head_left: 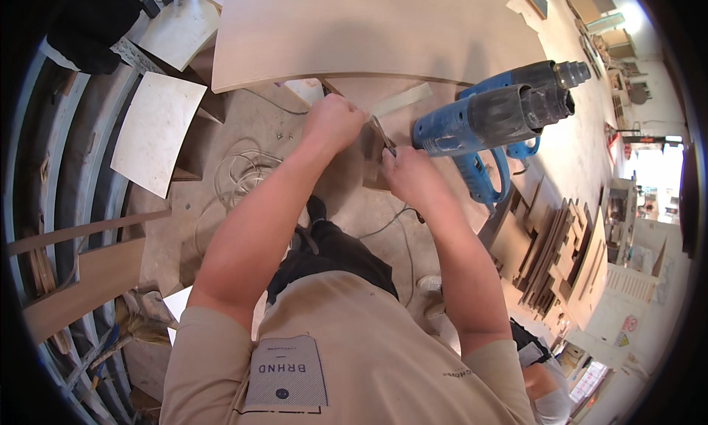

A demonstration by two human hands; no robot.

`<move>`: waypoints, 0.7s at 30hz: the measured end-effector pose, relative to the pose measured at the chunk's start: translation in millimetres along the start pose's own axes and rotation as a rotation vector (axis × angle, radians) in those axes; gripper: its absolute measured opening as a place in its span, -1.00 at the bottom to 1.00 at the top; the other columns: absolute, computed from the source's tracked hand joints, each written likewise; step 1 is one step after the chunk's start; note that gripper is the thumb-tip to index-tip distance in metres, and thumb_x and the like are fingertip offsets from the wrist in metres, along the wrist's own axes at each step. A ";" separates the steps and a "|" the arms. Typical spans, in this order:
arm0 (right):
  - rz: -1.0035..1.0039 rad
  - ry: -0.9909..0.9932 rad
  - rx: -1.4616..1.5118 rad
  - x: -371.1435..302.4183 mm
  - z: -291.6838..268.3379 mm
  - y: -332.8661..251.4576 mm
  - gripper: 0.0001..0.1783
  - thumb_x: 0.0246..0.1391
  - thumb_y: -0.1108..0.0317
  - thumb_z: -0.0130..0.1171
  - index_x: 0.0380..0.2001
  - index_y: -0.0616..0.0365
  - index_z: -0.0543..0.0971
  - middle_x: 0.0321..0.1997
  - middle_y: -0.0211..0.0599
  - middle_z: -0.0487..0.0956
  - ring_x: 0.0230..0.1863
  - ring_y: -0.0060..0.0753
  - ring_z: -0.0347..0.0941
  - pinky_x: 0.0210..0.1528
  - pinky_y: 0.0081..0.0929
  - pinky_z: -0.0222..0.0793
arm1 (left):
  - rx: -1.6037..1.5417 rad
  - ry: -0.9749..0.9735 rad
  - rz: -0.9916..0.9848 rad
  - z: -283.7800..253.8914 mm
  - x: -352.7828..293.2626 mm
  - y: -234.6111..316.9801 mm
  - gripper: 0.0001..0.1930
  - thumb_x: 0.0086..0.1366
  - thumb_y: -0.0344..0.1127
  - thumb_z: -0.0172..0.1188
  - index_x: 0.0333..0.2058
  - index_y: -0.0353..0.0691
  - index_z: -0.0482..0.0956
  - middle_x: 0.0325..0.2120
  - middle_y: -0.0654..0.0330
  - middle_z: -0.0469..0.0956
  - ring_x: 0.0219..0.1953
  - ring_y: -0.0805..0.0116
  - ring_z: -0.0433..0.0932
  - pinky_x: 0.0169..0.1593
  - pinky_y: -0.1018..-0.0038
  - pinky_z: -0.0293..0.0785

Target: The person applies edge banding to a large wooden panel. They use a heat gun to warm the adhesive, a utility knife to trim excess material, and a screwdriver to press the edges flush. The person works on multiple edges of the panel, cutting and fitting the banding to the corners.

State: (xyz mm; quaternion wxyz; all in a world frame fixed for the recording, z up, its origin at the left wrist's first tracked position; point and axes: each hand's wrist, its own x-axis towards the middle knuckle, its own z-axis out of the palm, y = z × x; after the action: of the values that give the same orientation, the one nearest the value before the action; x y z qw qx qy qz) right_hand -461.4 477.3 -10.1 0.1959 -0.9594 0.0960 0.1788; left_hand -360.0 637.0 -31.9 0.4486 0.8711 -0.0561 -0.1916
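Observation:
My right hand (pixel 408 176) is closed on a slim metal-bladed tool (pixel 382 135); its exact kind is not clear. The blade points up and left, toward my left hand (pixel 334 124). My left hand is closed, its fingertips pinched together close to the blade's tip; whatever they hold is too small to make out. Below the blade, between my hands, hangs a brownish see-through strip (pixel 375 167). Just right of my right hand are two blue and black heat guns (pixel 479 121), side by side, their nozzles pointing right.
A large wooden panel (pixel 354 34) spans the far side, its near edge just beyond my hands. At left, a pale board (pixel 158 134) lies by metal rails (pixel 55 159). Coiled cable (pixel 247 174) is on the floor. Wood strips (pixel 557 252) are stacked at right, near another person (pixel 546 384).

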 end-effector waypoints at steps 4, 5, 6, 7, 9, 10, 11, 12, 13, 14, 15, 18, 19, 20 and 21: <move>-0.116 0.009 -0.056 -3.8 -5.9 -5.0 -0.54 0.35 0.15 -0.05 -0.37 0.36 0.62 -0.31 0.27 0.62 -0.14 0.36 0.55 -0.02 0.10 0.47 | 0.017 -0.012 0.000 2.0 -0.6 -1.8 -0.67 0.16 -0.12 0.19 -0.41 -0.31 0.73 -0.38 -0.18 0.64 -0.25 -0.17 0.63 -0.07 0.11 0.56; -0.123 0.015 -0.068 -4.9 -6.2 -5.3 -0.54 0.35 0.15 -0.05 -0.36 0.37 0.62 -0.29 0.27 0.62 -0.14 0.36 0.55 -0.01 0.10 0.47 | 0.015 -0.015 0.001 3.2 0.0 -3.5 -0.67 0.16 -0.12 0.19 -0.40 -0.31 0.74 -0.36 -0.17 0.65 -0.24 -0.17 0.63 -0.06 0.11 0.56; -0.128 0.016 -0.079 -5.6 -6.1 -5.0 -0.54 0.35 0.15 -0.05 -0.35 0.38 0.61 -0.28 0.27 0.61 -0.14 0.37 0.55 0.00 0.09 0.47 | 0.024 0.006 0.018 4.7 0.6 -5.4 -0.66 0.17 -0.11 0.21 -0.42 -0.34 0.72 -0.44 -0.15 0.63 -0.33 -0.08 0.63 -0.15 0.15 0.55; -0.095 0.013 -0.065 -5.7 -5.6 -4.7 -0.54 0.35 0.14 -0.06 -0.33 0.37 0.61 -0.26 0.27 0.61 -0.14 0.36 0.55 0.00 0.09 0.47 | 0.034 0.027 0.038 6.3 1.6 -7.4 -0.64 0.18 -0.10 0.24 -0.43 -0.37 0.71 -0.52 -0.12 0.62 -0.43 0.00 0.63 -0.23 0.19 0.54; -0.041 0.000 -0.031 -4.9 -3.8 -3.1 -0.54 0.35 0.14 -0.07 -0.30 0.36 0.61 -0.21 0.27 0.61 -0.14 0.35 0.54 0.00 0.09 0.46 | 0.054 0.074 0.092 10.1 3.4 -10.8 -0.63 0.19 -0.10 0.25 -0.45 -0.39 0.69 -0.60 -0.09 0.60 -0.52 0.08 0.62 -0.31 0.23 0.53; -0.044 0.005 -0.037 -4.1 -3.0 -2.0 -0.55 0.35 0.14 -0.06 -0.30 0.35 0.61 -0.19 0.27 0.61 -0.15 0.35 0.55 -0.01 0.10 0.46 | 0.063 0.102 0.130 12.1 4.5 -11.8 -0.63 0.18 -0.10 0.25 -0.45 -0.38 0.69 -0.60 -0.09 0.61 -0.51 0.08 0.62 -0.30 0.22 0.53; -0.059 0.003 -0.038 -3.4 -1.9 -1.0 -0.56 0.35 0.14 -0.06 -0.30 0.33 0.62 -0.18 0.27 0.61 -0.15 0.34 0.55 -0.01 0.10 0.46 | 0.073 0.133 0.168 14.0 5.1 -12.4 -0.63 0.18 -0.09 0.25 -0.45 -0.38 0.69 -0.59 -0.08 0.61 -0.51 0.07 0.62 -0.30 0.22 0.53; -0.068 -0.004 -0.053 -3.5 -0.7 0.0 -0.56 0.34 0.14 -0.05 -0.30 0.32 0.62 -0.17 0.27 0.62 -0.15 0.34 0.55 -0.02 0.10 0.46 | 0.052 0.108 0.124 15.6 5.2 -12.7 -0.63 0.19 -0.10 0.24 -0.47 -0.38 0.68 -0.60 -0.08 0.60 -0.52 0.07 0.60 -0.30 0.22 0.52; -0.065 0.028 -0.036 -4.3 0.6 0.9 -0.58 0.34 0.14 -0.04 -0.30 0.30 0.63 -0.20 0.25 0.62 -0.18 0.32 0.55 -0.04 0.10 0.46 | 0.030 0.081 0.081 16.2 4.8 -13.0 -0.63 0.19 -0.10 0.24 -0.49 -0.38 0.67 -0.61 -0.07 0.59 -0.52 0.07 0.58 -0.30 0.21 0.51; -0.056 0.055 -0.030 -6.4 2.5 1.1 -0.59 0.33 0.14 -0.03 -0.30 0.28 0.63 -0.23 0.22 0.63 -0.20 0.31 0.56 -0.06 0.11 0.46 | -0.010 0.057 0.046 15.6 3.5 -13.8 -0.62 0.19 -0.10 0.24 -0.50 -0.39 0.66 -0.62 -0.06 0.58 -0.53 0.06 0.57 -0.31 0.21 0.51; -0.029 0.070 -0.027 -9.6 4.2 0.8 -0.60 0.33 0.14 -0.02 -0.29 0.26 0.63 -0.26 0.19 0.64 -0.22 0.30 0.57 -0.08 0.11 0.47 | 0.004 0.054 0.052 13.2 1.4 -15.0 -0.62 0.21 -0.10 0.23 -0.52 -0.39 0.65 -0.65 -0.03 0.56 -0.56 0.12 0.55 -0.34 0.23 0.49; -0.158 0.243 -0.024 -27.8 8.6 -4.6 -0.62 0.30 0.13 0.07 -0.31 0.26 0.63 -0.41 0.09 0.65 -0.39 0.22 0.57 -0.22 -0.03 0.51 | -0.066 0.077 0.103 -4.8 -14.8 -22.3 -0.61 0.27 -0.12 0.21 -0.56 -0.37 0.61 -0.71 0.09 0.52 -0.63 0.29 0.48 -0.44 0.31 0.42; -0.172 0.306 0.129 -35.6 9.5 -9.0 -0.65 0.28 0.13 0.11 -0.31 0.25 0.63 -0.45 0.02 0.64 -0.44 0.11 0.56 -0.27 -0.11 0.50 | -0.137 0.094 0.113 -14.5 -24.3 -26.4 -0.62 0.29 -0.13 0.20 -0.55 -0.36 0.61 -0.71 0.14 0.51 -0.65 0.36 0.45 -0.47 0.35 0.39; -0.169 0.358 0.276 -42.7 9.4 -15.3 -0.66 0.26 0.14 0.16 -0.31 0.25 0.63 -0.49 -0.05 0.64 -0.49 0.00 0.56 -0.33 -0.18 0.50 | -0.205 0.118 0.122 -25.7 -34.8 -30.0 -0.62 0.31 -0.14 0.20 -0.55 -0.35 0.60 -0.72 0.18 0.50 -0.67 0.43 0.43 -0.51 0.38 0.36; -0.164 0.406 0.428 -47.5 8.5 -23.8 -0.68 0.25 0.15 0.21 -0.31 0.24 0.63 -0.54 -0.12 0.63 -0.55 -0.10 0.55 -0.38 -0.26 0.49 | -0.226 0.094 0.110 -37.3 -46.8 -33.1 -0.63 0.32 -0.12 0.19 -0.50 -0.33 0.63 -0.68 0.15 0.54 -0.63 0.37 0.48 -0.46 0.36 0.40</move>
State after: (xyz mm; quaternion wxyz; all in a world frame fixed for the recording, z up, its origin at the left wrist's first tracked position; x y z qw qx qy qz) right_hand -501.5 507.7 8.8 0.3840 -0.9170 0.0911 -0.0570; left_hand -391.3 697.5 -25.6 0.5560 0.8186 -0.0608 -0.1307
